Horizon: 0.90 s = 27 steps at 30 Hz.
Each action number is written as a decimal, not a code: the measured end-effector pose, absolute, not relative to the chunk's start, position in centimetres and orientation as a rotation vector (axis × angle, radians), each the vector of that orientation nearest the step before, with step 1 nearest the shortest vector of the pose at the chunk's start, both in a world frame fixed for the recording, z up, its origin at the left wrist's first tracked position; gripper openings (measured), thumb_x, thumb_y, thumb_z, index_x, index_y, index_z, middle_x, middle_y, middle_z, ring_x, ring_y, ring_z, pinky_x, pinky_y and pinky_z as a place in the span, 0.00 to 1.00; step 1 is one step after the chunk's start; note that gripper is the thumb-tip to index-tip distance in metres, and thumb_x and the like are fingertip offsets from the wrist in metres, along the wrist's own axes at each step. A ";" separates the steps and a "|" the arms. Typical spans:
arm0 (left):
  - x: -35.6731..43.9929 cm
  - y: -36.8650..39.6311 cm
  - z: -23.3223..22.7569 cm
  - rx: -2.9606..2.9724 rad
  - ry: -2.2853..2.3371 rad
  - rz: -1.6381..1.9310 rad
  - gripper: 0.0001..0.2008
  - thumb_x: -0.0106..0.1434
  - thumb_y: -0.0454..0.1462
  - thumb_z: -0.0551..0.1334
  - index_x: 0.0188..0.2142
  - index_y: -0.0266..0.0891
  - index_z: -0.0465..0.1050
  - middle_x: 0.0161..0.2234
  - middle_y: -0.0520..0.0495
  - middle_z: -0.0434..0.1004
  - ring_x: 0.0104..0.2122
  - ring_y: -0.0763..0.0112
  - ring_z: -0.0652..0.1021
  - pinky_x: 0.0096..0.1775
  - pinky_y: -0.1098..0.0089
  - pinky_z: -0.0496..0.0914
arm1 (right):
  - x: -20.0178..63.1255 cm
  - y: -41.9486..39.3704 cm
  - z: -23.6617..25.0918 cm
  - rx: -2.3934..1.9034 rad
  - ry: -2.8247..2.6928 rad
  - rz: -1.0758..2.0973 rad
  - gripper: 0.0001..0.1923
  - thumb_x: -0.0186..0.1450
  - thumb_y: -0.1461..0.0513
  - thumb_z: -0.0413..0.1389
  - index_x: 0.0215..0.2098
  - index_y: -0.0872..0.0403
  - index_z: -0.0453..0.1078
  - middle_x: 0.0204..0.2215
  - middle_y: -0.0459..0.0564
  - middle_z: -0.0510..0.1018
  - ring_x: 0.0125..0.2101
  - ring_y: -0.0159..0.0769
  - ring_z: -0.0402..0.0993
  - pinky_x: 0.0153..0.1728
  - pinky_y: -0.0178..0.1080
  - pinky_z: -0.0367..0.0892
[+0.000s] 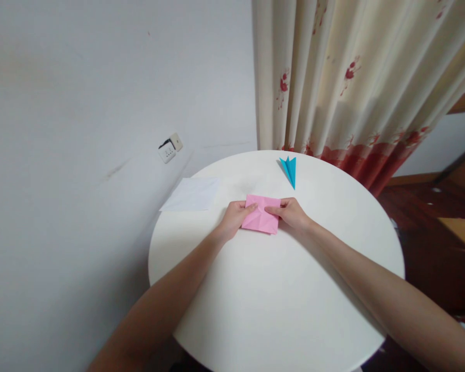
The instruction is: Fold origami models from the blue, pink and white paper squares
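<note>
A creased pink square of paper [260, 216] lies on the round white table [279, 289], a little beyond its middle. My left hand [235, 216] pinches its left edge, thumb on top. My right hand [290, 213] grips its right edge the same way. Both hands rest on the tabletop with the paper between them. A folded blue paper plane [290, 169] lies farther back, apart from both hands and nearest to my right one.
A white sheet of paper [191, 195] hangs over the table's far left edge by the wall. A wall socket [169, 149] sits above it. A cream curtain with red flowers [352, 82] hangs behind the table; dark wooden floor at right.
</note>
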<state>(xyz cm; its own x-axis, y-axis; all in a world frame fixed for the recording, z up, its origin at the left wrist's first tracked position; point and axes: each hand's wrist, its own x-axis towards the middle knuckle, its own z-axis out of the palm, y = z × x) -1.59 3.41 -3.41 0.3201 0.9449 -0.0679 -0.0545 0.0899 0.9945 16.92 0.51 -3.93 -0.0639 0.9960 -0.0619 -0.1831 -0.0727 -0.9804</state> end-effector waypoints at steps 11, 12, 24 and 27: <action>-1.8 3.5 -3.4 1.297 0.958 0.885 0.24 0.46 0.45 0.75 0.38 0.31 0.80 0.37 0.38 0.82 0.31 0.63 0.79 0.35 0.66 0.71 | 17.0 0.4 -4.0 -1.047 -1.054 1.446 0.19 0.46 0.55 0.71 0.29 0.62 0.77 0.27 0.54 0.80 0.24 0.33 0.72 0.27 0.38 0.65; -1.8 3.5 -3.4 1.307 0.956 0.885 0.24 0.46 0.45 0.75 0.39 0.31 0.80 0.38 0.38 0.82 0.31 0.63 0.80 0.35 0.65 0.72 | 16.9 0.5 -4.1 -1.040 -1.044 1.451 0.20 0.46 0.55 0.71 0.29 0.62 0.77 0.27 0.54 0.80 0.24 0.33 0.72 0.27 0.38 0.66; -1.7 3.4 -3.3 1.331 1.028 0.908 0.21 0.48 0.48 0.73 0.34 0.31 0.80 0.30 0.41 0.81 0.28 0.66 0.77 0.30 0.69 0.67 | 17.1 0.8 -3.8 -1.075 -1.097 1.245 0.19 0.46 0.52 0.69 0.24 0.58 0.73 0.19 0.47 0.74 0.20 0.30 0.66 0.22 0.35 0.59; -1.7 3.5 -3.4 1.318 1.072 0.934 0.21 0.51 0.50 0.70 0.29 0.31 0.79 0.25 0.44 0.79 0.24 0.69 0.74 0.27 0.72 0.63 | 17.2 0.8 -3.7 -1.118 -1.147 1.206 0.19 0.47 0.51 0.69 0.23 0.58 0.74 0.18 0.46 0.73 0.19 0.29 0.64 0.22 0.35 0.58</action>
<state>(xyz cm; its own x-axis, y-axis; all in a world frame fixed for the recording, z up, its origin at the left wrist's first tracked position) -1.69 3.47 -3.40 0.2684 0.9607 -0.0703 0.0619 0.0556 0.9965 17.23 0.85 -3.71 0.0207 0.9989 0.0425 -0.0924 0.0442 -0.9947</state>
